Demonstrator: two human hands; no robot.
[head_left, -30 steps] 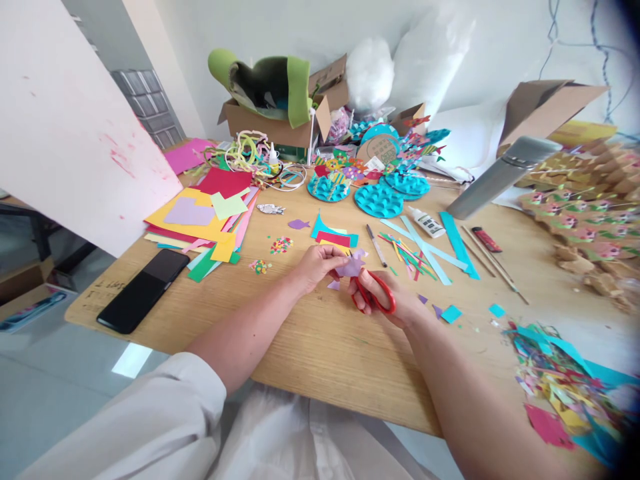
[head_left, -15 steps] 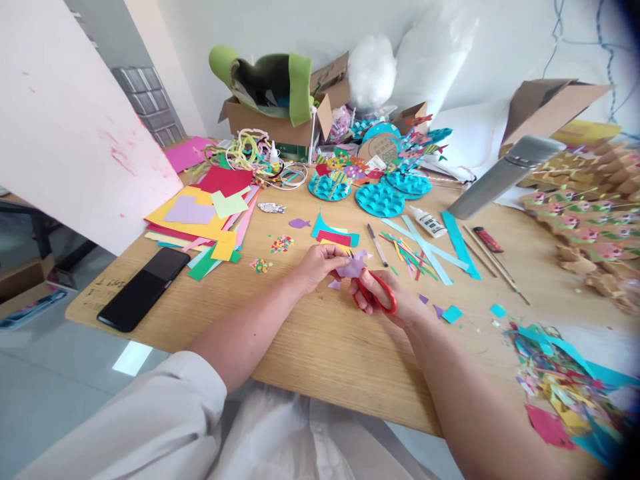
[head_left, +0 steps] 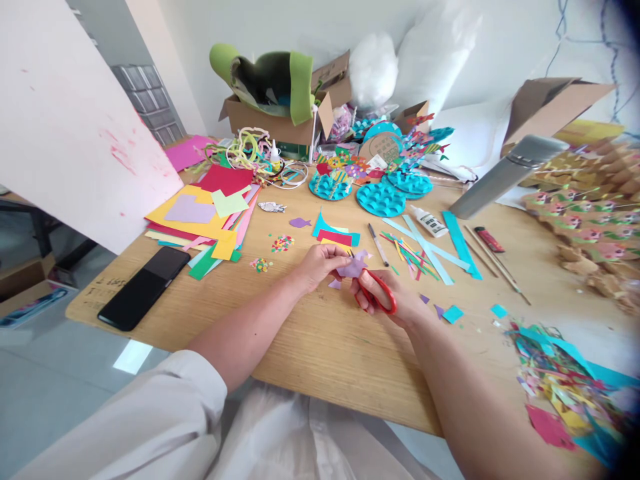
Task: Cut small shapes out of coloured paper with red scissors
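Note:
A small piece of purple paper (head_left: 354, 264) is pinched between the fingers of my left hand (head_left: 325, 265), above the middle of the wooden table. My right hand (head_left: 383, 297) grips red-handled scissors (head_left: 381, 291) just right of the paper, their blades up against it and partly hidden. Beyond my hands lie a purple paper fish (head_left: 300, 223) and cut red, yellow and blue sheets (head_left: 334, 237). Small piles of coloured paper dots (head_left: 283, 244) rest left of my left hand. Purple and blue scraps (head_left: 453, 315) are right of my right hand.
A black phone (head_left: 143, 289) lies at the left edge beside stacked coloured paper (head_left: 200, 213). Behind are blue round crafts (head_left: 381, 199) and a cardboard box (head_left: 270, 127). On the right are a glue bottle (head_left: 428, 222), a grey flask (head_left: 507, 177) and a scrap heap (head_left: 560, 380).

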